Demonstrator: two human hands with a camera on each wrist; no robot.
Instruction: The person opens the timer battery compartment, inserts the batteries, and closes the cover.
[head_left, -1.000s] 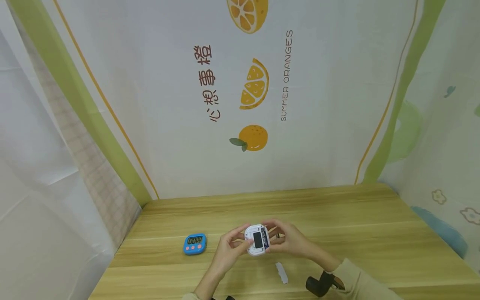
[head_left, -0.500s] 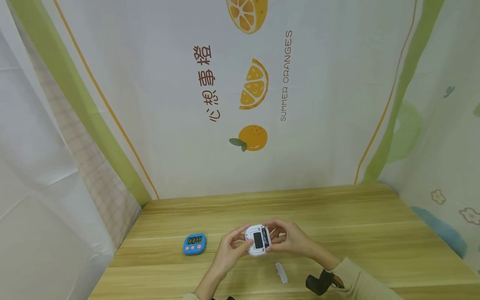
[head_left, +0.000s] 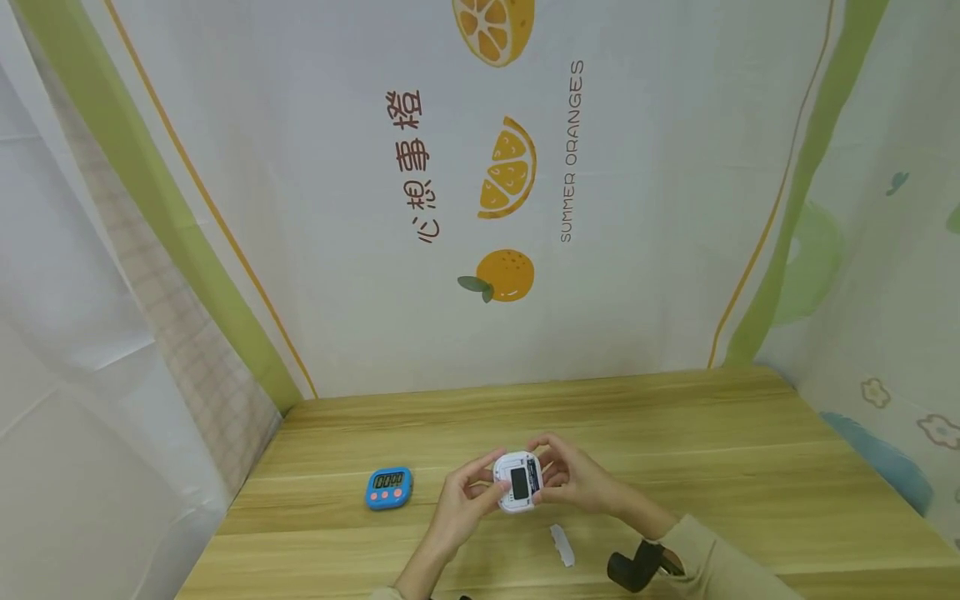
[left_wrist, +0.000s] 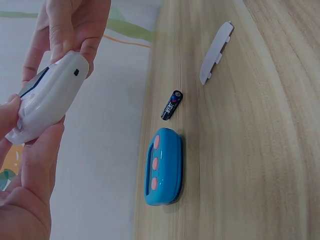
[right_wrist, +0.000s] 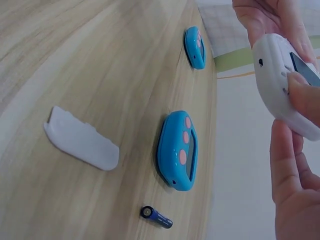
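Both hands hold a white timer point(head_left: 520, 483) above the table, its back facing up with a dark panel in the middle. A dark battery point(head_left: 534, 475) lies in the slot along its right side. My left hand point(head_left: 459, 502) grips the timer's left side, thumb on the back. On the right edge, my right hand point(head_left: 583, 479) pinches it between thumb and fingers. Below them a white battery cover point(head_left: 562, 545) rests on the table. A loose battery point(left_wrist: 171, 105) lies beside a blue timer point(left_wrist: 165, 167) in the left wrist view; the hands hide that battery from the head view.
A blue timer point(head_left: 389, 488) with pink buttons and a lit-digit display stands left of the hands. The right wrist view has a second blue timer point(right_wrist: 178, 150) nearer the cover. A printed curtain point(head_left: 637, 250) hangs behind the wooden table point(head_left: 675, 433).
Both hands and the white timer have shifted slightly right. The right fingers have moved a little at the slot, and more of the dark battery in it shows.
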